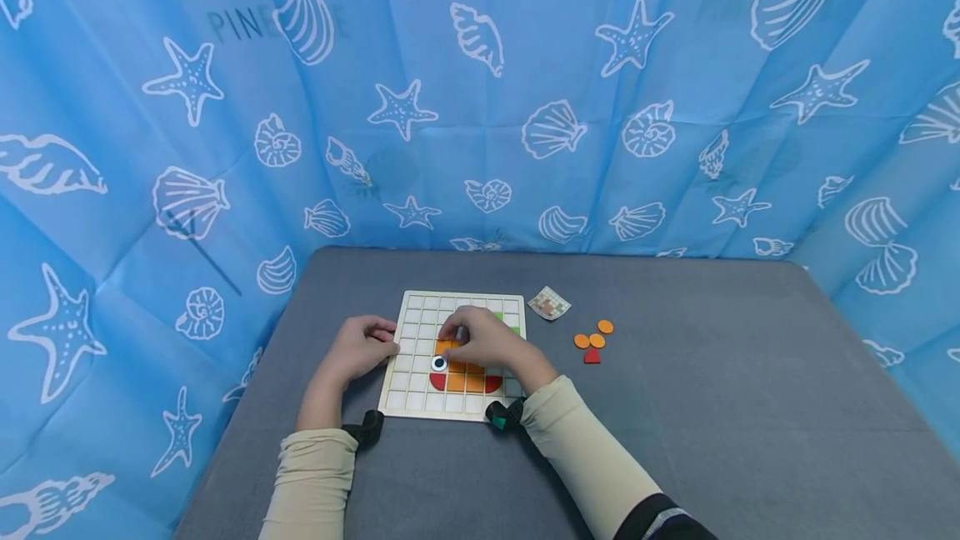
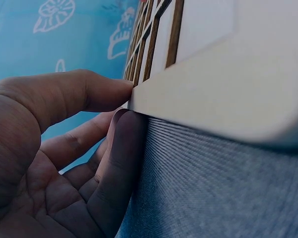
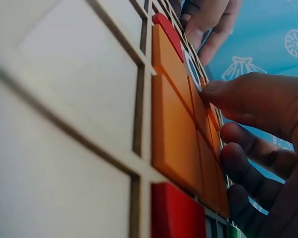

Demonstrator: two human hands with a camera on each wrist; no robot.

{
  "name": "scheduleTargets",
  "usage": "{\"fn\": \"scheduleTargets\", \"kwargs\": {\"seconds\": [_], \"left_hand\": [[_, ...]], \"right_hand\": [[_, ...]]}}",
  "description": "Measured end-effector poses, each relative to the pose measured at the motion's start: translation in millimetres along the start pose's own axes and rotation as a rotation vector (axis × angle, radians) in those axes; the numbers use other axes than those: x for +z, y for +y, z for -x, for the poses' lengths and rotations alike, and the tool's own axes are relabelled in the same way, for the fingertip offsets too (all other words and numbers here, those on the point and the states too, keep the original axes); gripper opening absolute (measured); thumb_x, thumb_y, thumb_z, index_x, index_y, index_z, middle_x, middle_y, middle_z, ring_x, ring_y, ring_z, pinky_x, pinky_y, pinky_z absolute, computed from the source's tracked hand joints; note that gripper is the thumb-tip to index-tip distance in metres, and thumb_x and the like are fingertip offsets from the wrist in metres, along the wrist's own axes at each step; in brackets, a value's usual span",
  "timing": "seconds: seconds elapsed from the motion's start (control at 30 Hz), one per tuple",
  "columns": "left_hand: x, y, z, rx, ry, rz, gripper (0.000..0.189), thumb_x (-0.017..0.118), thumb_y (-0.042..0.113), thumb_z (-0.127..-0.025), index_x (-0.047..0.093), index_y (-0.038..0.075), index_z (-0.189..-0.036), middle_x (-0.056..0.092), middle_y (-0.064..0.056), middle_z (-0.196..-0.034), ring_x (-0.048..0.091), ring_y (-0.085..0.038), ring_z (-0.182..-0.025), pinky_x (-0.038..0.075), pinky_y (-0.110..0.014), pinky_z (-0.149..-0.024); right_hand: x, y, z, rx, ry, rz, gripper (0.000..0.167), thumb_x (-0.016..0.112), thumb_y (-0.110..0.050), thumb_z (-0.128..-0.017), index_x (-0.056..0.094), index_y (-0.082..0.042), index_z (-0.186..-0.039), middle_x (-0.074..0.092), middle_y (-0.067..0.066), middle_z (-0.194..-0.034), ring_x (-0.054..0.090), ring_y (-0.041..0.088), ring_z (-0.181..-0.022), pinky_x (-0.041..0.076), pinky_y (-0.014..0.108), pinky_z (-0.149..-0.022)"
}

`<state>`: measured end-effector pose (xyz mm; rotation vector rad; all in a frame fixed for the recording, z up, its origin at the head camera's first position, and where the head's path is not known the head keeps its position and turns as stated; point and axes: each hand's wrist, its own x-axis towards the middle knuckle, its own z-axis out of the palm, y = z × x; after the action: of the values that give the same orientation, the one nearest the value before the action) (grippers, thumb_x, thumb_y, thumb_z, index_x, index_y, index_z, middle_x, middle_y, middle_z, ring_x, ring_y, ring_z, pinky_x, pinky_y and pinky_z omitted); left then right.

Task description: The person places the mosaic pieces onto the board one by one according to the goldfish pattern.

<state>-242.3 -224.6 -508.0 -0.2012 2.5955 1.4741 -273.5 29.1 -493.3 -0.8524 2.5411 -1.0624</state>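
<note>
A pale wooden grid board (image 1: 415, 400) lies flat on the grey table. At its left edge my left hand (image 1: 360, 348) pinches the frame, thumb on top and fingertips against the side. My right hand (image 1: 491, 340) reaches over the middle, thumb and index finger around an orange tile (image 1: 445, 347) just above the eye tile (image 1: 438, 363). Orange square tiles (image 3: 174, 129) fill several cells in a block. Red rounded tiles (image 1: 492, 384) sit at both lower ends of it. Green tiles (image 1: 515, 330) show partly behind the right hand, which hides some cells.
Right of the board lie several loose pieces: orange round tiles (image 1: 596, 341) and a red tile (image 1: 592, 356). A small patterned card (image 1: 550, 303) rests near the board's upper right corner. A blue curtain (image 1: 480, 107) with shell prints hangs behind the table (image 1: 712, 407).
</note>
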Motion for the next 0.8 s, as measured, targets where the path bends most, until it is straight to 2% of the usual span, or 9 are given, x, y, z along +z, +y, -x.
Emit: {"fn": "scheduleTargets", "kwargs": {"seconds": [0.57,0.8], "left_hand": [[0.5,1.3,1.2,0.001,0.005,-0.017,0.034,0.076,0.005,-0.091,0.071,-0.001,-0.124,0.070,-0.014,-0.101,0.067,-0.019,-0.081,0.061,-0.031,-0.069],[0.4,1.5,1.5,0.008,0.006,-0.012,0.035,0.076,0.005,-0.091,0.071,-0.002,-0.125,0.070,-0.014,-0.101,0.067,-0.020,-0.081,0.061,-0.031,-0.069]], "right_hand": [[2.4,-0.6,-1.6,0.011,0.009,0.042,0.010,0.078,-0.014,-0.096,0.079,-0.016,-0.106,0.070,-0.001,-0.102,0.058,0.013,-0.083,0.053,0.031,-0.078],[-1.7,-0.2,1.2,-0.016,0.017,0.026,0.011,0.076,-0.014,-0.097,0.079,-0.014,-0.108,0.070,-0.001,-0.101,0.059,0.012,-0.081,0.053,0.029,-0.077]]}}
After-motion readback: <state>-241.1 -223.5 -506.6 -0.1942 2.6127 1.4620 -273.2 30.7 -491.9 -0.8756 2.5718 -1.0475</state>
